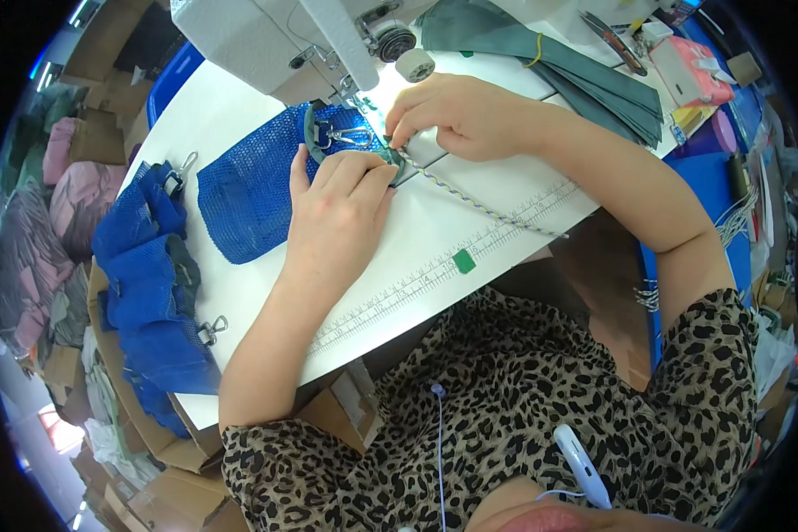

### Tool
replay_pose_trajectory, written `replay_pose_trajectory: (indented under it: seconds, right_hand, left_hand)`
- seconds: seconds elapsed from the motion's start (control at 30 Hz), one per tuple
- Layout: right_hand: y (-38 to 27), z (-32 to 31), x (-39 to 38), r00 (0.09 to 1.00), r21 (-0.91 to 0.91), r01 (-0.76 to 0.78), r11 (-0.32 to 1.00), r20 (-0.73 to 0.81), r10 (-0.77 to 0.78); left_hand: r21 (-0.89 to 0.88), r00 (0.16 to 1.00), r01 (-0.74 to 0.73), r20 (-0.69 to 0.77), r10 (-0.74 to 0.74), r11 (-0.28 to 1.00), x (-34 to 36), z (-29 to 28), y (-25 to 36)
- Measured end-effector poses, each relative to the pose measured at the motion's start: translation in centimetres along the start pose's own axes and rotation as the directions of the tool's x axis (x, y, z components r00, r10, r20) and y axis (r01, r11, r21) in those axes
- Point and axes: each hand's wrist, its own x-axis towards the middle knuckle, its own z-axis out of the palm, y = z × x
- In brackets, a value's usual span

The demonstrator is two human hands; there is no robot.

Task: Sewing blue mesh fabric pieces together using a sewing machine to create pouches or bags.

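Observation:
A blue mesh bag (248,191) with dark green edging lies on the white sewing table, its upper end under the sewing machine (266,53). A metal snap hook (350,136) on a black buckle rests on it. My left hand (341,199) is closed at the bag's green edge, fingers bent down on it and thumb by the green strap. Close to the needle, my right hand (457,115) pinches the end of a patterned cord (470,204) against the edging. The cord trails right across the table; the fingertips partly hide its end.
More blue mesh pieces with hooks (155,293) hang over the table's left edge. Green fabric strips (585,84), tied with a yellow band, lie behind my right arm, near thread snips (614,42). A printed ruler (399,297) and green scrap (463,261) are near the front edge.

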Motion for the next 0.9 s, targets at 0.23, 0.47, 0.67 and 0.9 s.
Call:
replay_pose_trajectory:
  seconds: [0.23, 0.47, 0.67, 0.9]
  right_hand:
    - [0.0, 0.2, -0.1, 1.000, -0.022, 0.013, 1.000, -0.010, -0.013]
    - [0.0, 0.2, -0.1, 0.999, -0.003, 0.028, 1.000, -0.035, -0.028]
    - [0.1, 0.1, -0.4, 0.999, -0.055, 0.033, 0.998, -0.035, -0.035]
    - [-0.2, -0.2, -0.2, 0.998, -0.101, 0.050, 0.994, -0.020, -0.053]
  left_hand:
    - [-0.031, 0.998, 0.032, -0.047, -0.033, 0.999, 0.1, 0.2, 0.1]
    - [-0.082, 0.996, 0.015, -0.088, -0.022, 0.997, 0.3, 0.6, 0.1]
    - [-0.081, 0.995, 0.070, -0.064, -0.075, 0.994, 0.2, 1.1, 0.2]
    - [-0.034, 0.995, 0.080, -0.060, -0.082, 0.996, 0.1, 0.9, 0.2]
